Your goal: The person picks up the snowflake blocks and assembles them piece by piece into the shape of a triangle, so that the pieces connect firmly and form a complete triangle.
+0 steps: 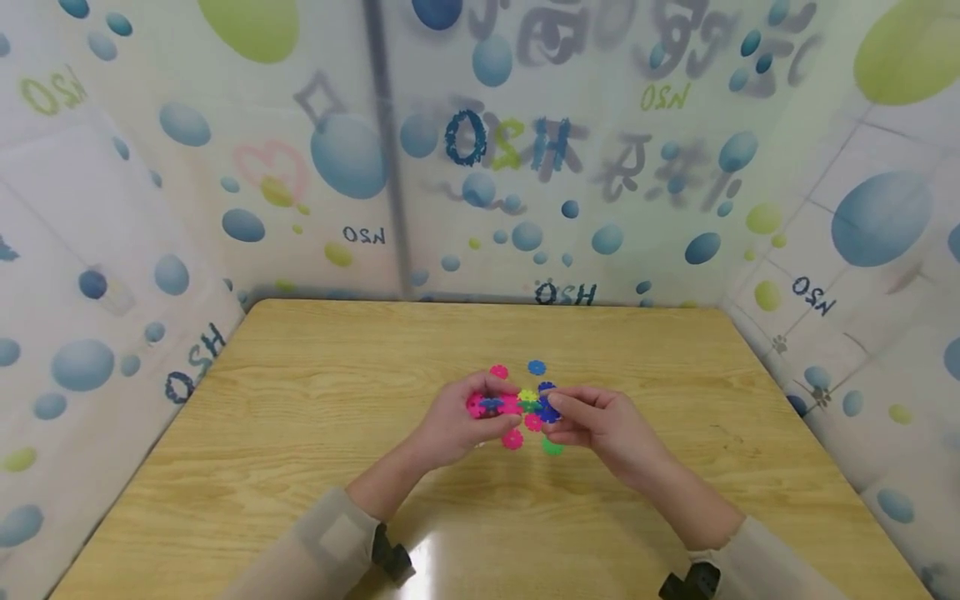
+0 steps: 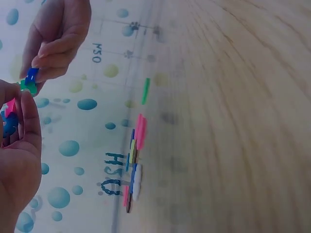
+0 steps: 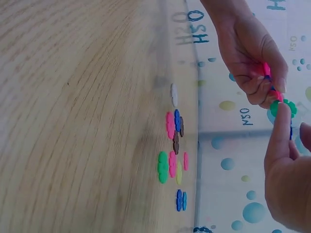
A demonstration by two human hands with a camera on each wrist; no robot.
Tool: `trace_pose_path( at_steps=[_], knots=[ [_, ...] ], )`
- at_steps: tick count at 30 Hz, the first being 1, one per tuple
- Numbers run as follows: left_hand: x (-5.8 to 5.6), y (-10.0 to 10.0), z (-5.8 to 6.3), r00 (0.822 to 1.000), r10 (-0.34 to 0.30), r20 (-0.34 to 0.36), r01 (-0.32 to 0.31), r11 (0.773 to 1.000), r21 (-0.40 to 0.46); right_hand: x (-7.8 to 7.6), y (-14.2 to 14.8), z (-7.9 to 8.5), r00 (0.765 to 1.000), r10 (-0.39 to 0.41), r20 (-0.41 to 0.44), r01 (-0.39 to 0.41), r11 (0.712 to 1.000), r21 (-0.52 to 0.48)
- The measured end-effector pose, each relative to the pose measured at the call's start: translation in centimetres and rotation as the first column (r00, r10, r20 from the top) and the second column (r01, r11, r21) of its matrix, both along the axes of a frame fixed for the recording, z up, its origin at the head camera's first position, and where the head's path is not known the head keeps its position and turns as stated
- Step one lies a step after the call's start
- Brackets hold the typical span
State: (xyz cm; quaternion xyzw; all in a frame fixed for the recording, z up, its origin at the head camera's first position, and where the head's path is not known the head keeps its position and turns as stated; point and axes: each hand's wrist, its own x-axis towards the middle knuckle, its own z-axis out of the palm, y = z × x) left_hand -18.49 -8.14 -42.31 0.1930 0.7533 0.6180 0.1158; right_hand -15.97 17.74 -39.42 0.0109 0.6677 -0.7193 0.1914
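Over the middle of the table, my left hand (image 1: pixel 450 427) grips a short chain of interlocking flower-shaped plastic discs (image 1: pixel 511 404), pink and blue pieces joined in a row. At the chain's right end sits a green disc (image 3: pixel 286 108). My right hand (image 1: pixel 618 433) pinches a dark blue disc (image 2: pixel 32 75) between thumb and fingers, right at the green one. In the left wrist view the blue piece overlaps the green. The fingers hide part of the chain.
Loose discs lie on the wooden table (image 1: pixel 300 383) beneath and beyond the hands: a pink disc (image 1: pixel 512 439), a green disc (image 1: pixel 552 447), a blue disc (image 1: pixel 536 367), a white disc (image 3: pixel 174 95), a brown disc (image 3: pixel 176 143) and several others. A printed curtain (image 1: pixel 465 250) hangs behind the table.
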Motion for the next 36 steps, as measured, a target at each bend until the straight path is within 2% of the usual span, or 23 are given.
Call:
trace_pose_path(
  at_steps=[5, 10, 20, 27, 30, 33, 36],
  knots=[
    [0.1, -0.1, 0.0, 1.000, 0.001, -0.002, -0.001, 1.000, 0.019, 0.3, 0.3, 0.2, 0.999, 0.043, 0.003, -0.043, 0.999, -0.024],
    [0.2, 0.1, -0.1, 1.000, -0.009, -0.020, 0.009, 1.000, 0.027, 0.5, 0.1, 0.3, 1.000, 0.027, 0.015, -0.026, 0.999, -0.039],
    [0.2, 0.1, -0.2, 1.000, -0.021, 0.004, 0.021, 0.999, 0.047, 0.3, -0.1, 0.5, 1.000, 0.012, 0.027, -0.012, 1.000, -0.022],
    [0.1, -0.4, -0.7, 0.999, -0.022, -0.029, 0.023, 0.999, 0.030, 0.3, 0.1, -0.2, 0.997, 0.075, -0.010, -0.075, 0.997, -0.009],
    [0.2, -0.6, -0.9, 0.999, -0.026, -0.033, 0.027, 0.999, 0.042, -0.1, 0.3, -0.4, 0.997, 0.075, -0.002, -0.075, 0.997, 0.028],
    [0.3, -0.9, -0.8, 0.999, -0.020, -0.032, 0.021, 0.999, 0.035, -0.5, 0.7, -0.6, 0.998, 0.063, -0.012, -0.061, 0.991, 0.116],
    [0.4, -1.2, -0.7, 1.000, -0.011, -0.023, 0.011, 1.000, 0.011, -1.1, 1.1, -1.3, 0.993, 0.105, -0.056, -0.085, 0.958, 0.275]
  ],
)
